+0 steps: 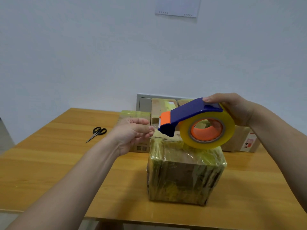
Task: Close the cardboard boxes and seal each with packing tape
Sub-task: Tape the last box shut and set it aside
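The right hand (pixel 232 108) grips the blue tape dispenser (pixel 191 112) from above, thumb on its top and fingers curled through the orange core of the yellowish tape roll (pixel 184 131), right of the frame's centre. At centre, the left hand (pixel 132 131) pinches thumb against forefinger just beside the dispenser's orange cutter (pixel 165 118), seemingly on the thin clear tape end. Below the roll, the cardboard box (pixel 186 173) stands closed and heavily wrapped in tape on the wooden table (pixel 49 163). More taped boxes (pixel 159 107) sit behind it by the wall. Black scissors (pixel 97 133) lie at left.
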